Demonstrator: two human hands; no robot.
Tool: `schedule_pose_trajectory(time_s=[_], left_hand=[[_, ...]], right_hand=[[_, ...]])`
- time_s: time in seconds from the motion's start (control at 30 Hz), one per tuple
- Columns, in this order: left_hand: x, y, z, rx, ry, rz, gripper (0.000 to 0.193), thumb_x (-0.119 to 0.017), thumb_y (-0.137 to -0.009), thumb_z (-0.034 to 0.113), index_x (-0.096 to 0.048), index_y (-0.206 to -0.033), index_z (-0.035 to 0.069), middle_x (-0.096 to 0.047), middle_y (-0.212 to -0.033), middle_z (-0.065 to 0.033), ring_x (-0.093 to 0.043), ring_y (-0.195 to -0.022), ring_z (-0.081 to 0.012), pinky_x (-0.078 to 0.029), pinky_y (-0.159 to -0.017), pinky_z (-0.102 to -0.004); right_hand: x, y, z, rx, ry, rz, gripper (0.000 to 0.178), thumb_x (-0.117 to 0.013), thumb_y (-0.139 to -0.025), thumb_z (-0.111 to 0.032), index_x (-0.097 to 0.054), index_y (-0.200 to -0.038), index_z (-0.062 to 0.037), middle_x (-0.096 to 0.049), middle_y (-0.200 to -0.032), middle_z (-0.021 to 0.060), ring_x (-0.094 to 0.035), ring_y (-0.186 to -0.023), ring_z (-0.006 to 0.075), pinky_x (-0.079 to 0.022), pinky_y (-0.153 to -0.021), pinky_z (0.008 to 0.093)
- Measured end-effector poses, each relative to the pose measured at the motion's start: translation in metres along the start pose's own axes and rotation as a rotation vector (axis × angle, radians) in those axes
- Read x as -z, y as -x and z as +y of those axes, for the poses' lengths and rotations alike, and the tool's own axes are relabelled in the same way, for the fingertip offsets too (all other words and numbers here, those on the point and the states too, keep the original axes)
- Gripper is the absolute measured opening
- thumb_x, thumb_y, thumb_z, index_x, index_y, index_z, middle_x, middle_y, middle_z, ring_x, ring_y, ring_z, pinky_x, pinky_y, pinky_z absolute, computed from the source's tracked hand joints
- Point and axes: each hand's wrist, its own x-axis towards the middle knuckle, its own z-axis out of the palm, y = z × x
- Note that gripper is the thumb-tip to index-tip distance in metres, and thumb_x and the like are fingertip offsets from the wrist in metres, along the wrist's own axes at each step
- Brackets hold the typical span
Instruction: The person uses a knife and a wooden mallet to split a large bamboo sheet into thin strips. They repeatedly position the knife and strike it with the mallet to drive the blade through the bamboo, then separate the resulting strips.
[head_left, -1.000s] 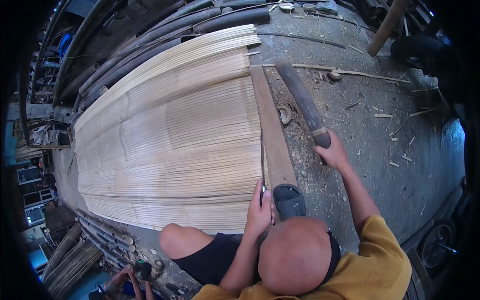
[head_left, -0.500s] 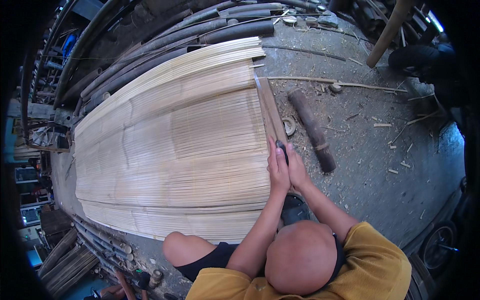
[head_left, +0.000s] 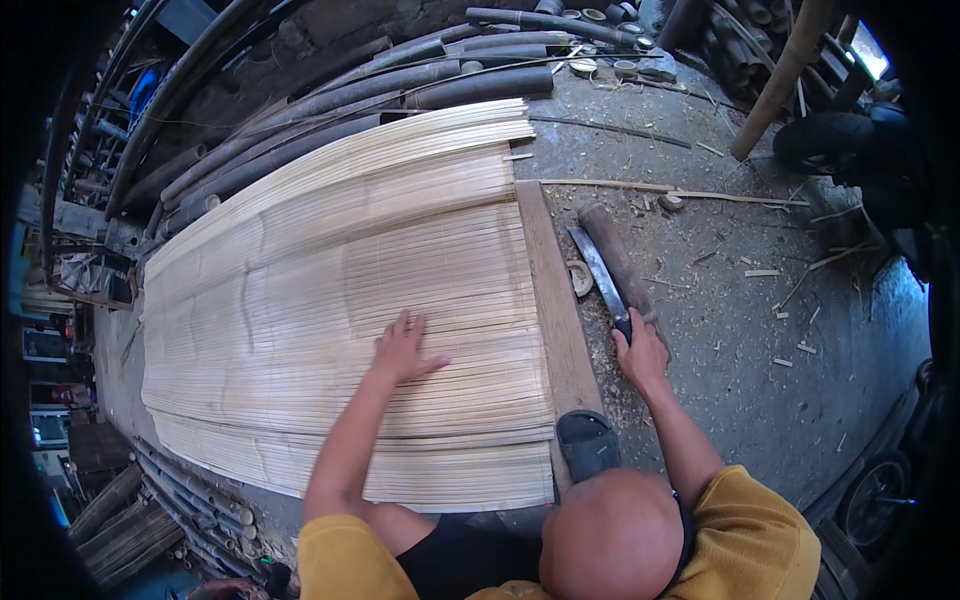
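Note:
A wide mat of thin pale bamboo slats (head_left: pixel 300 290) spreads over the floor in front of me and to my left. Resting on it, with fingers spread, is my left hand (head_left: pixel 402 350). My right hand (head_left: pixel 643 352) is closed round the dark handle of a machete (head_left: pixel 598 272), whose blade points away from me. That blade lies beside and partly over a dark round log (head_left: pixel 612 235). Along the mat's right edge runs a flat wooden board (head_left: pixel 553 290).
A ring-shaped pale piece (head_left: pixel 580 278) lies between board and log. Shavings and offcuts litter the concrete on the right. Bamboo poles (head_left: pixel 440 75) are stacked at the back. My sandalled foot (head_left: pixel 588 440) stands at the board's near end. A wheel (head_left: pixel 878 500) is at far right.
Both hands were together on the machete at the board. Now the left has let go and moved left onto the mat, while the right has carried the machete right to the log.

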Motion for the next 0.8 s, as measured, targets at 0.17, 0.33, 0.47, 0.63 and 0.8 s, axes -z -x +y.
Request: schedule_pose_trajectory(time_s=[0.17, 0.33, 0.47, 0.63, 0.8], left_hand=[[-0.006, 0.036, -0.055, -0.136, -0.01, -0.085, 0.119, -0.06, -0.074, 0.089, -0.03, -0.162, 0.014, -0.022, -0.166, -0.0246, -0.026, -0.151, -0.0457, -0.027, -0.122, -0.0545], [-0.026, 0.044, -0.058, -0.171, -0.008, 0.096, 0.121, -0.064, -0.071, 0.088, -0.033, -0.161, 0.013, -0.035, -0.157, -0.0234, -0.034, -0.145, -0.042, -0.027, -0.12, -0.0535], [-0.032, 0.05, -0.059, -0.167, 0.056, 0.203, 0.124, -0.07, -0.068, 0.085, -0.033, -0.16, 0.012, -0.044, -0.146, -0.0226, -0.042, -0.134, -0.041, -0.031, -0.115, -0.0531], [-0.008, 0.048, -0.056, -0.044, 0.143, 0.368, 0.125, -0.074, -0.062, 0.085, -0.035, -0.16, 0.018, -0.048, -0.132, -0.0209, -0.047, -0.119, -0.0386, -0.035, -0.108, -0.0514], [0.022, 0.08, -0.068, -0.139, -0.022, 0.879, 0.116, -0.086, -0.056, 0.073, -0.045, -0.151, 0.019, -0.043, -0.137, -0.027, -0.044, -0.127, -0.0424, -0.037, -0.108, -0.0531]], right_hand=[[-0.04, -0.028, -0.064, 0.306, -0.035, 0.041, 0.071, -0.071, -0.089, -0.041, -0.051, -0.144, 0.0002, -0.047, -0.143, 0.0376, -0.046, -0.133, 0.0517, -0.036, -0.112, 0.0559], [-0.083, -0.033, -0.176, 0.158, -0.066, -0.259, 0.083, -0.064, -0.092, -0.051, -0.038, -0.151, 0.0021, -0.044, -0.145, 0.0385, -0.041, -0.138, 0.0508, -0.028, -0.119, 0.0524], [-0.064, -0.061, -0.199, -0.113, -0.062, -0.319, 0.083, -0.065, -0.094, -0.046, -0.032, -0.152, 0.0036, -0.046, -0.146, 0.0358, -0.047, -0.137, 0.0447, -0.034, -0.116, 0.0479], [-0.058, -0.078, -0.179, -0.172, -0.979, -0.321, 0.058, -0.066, -0.097, -0.034, -0.049, -0.139, 0.0034, -0.064, -0.126, 0.0214, -0.062, -0.114, 0.0271, -0.049, -0.099, 0.0391], [-0.017, -0.032, -0.169, 0.165, -1.045, -0.302, 0.044, -0.065, -0.099, -0.029, -0.059, -0.128, 0.0048, -0.07, -0.115, 0.0156, -0.065, -0.107, 0.0214, -0.052, -0.093, 0.0363]])
